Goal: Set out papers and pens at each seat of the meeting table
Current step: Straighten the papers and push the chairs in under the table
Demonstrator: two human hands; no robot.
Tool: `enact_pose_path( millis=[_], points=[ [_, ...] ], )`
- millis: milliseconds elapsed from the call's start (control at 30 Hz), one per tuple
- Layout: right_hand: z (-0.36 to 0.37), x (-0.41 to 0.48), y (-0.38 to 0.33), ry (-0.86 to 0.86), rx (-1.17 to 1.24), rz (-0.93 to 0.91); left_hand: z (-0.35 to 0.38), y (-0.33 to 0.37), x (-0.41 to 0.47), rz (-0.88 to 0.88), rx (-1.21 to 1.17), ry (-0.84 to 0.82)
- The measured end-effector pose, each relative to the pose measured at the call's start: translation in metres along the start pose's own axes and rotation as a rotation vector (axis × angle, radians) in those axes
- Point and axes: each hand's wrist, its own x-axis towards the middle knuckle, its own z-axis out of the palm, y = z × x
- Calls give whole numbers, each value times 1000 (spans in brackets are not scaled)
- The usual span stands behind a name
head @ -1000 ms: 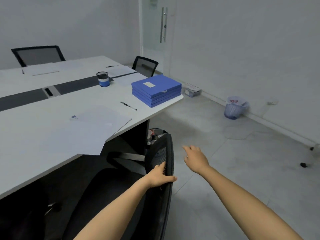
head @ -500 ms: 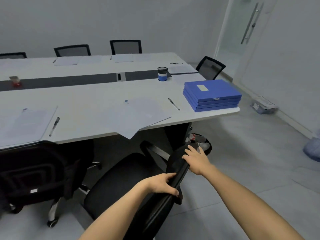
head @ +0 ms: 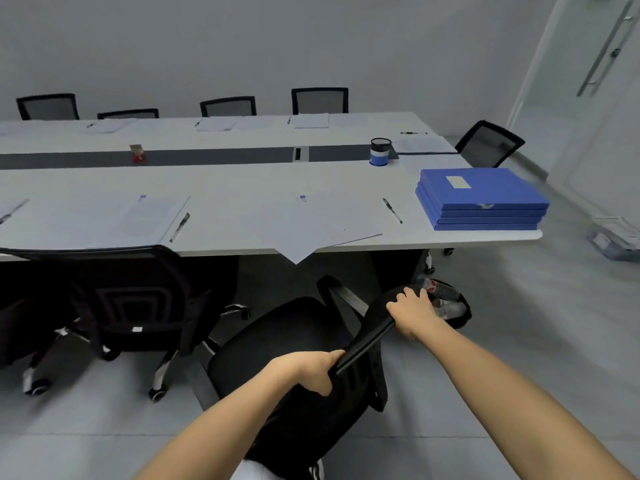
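Note:
Both of my hands hold the top edge of a black office chair's backrest. My left hand grips its near end, my right hand its far end. The chair's seat faces the white meeting table. Straight ahead on the table lie white papers, one corner hanging over the edge, with a black pen to their right. Another set of papers and a pen lie at the seat to the left. More papers lie along the far side.
A stack of blue folders sits on the table's right end, a blue-banded pen cup behind it. A second black chair is tucked in on the left. A dark bin stands under the table corner. Several chairs line the far side.
My right hand came from the air onto the chair's backrest beside my left. My view swung left and back, showing more of the table, and the chair turned with its seat toward the table.

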Motion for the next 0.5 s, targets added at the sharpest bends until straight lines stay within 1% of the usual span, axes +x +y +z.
enact_pose_path(
  millis=[133, 233, 300, 400, 500],
  points=[
    [-4, 2, -7, 7, 38, 7, -10, -12, 0, -22, 25, 16],
    [-10, 9, -14, 1, 69, 13, -24, -24, -1, -20, 45, 59],
    [-13, 17, -20, -4, 86, 29, -32, -36, 2, -34, 74, 127],
    [-20, 31, -31, -6, 107, 55, -42, -55, 10, -116, 143, 263],
    [-28, 49, -41, -10, 159, 69, -53, -74, 20, -175, 144, 390]
  ],
)
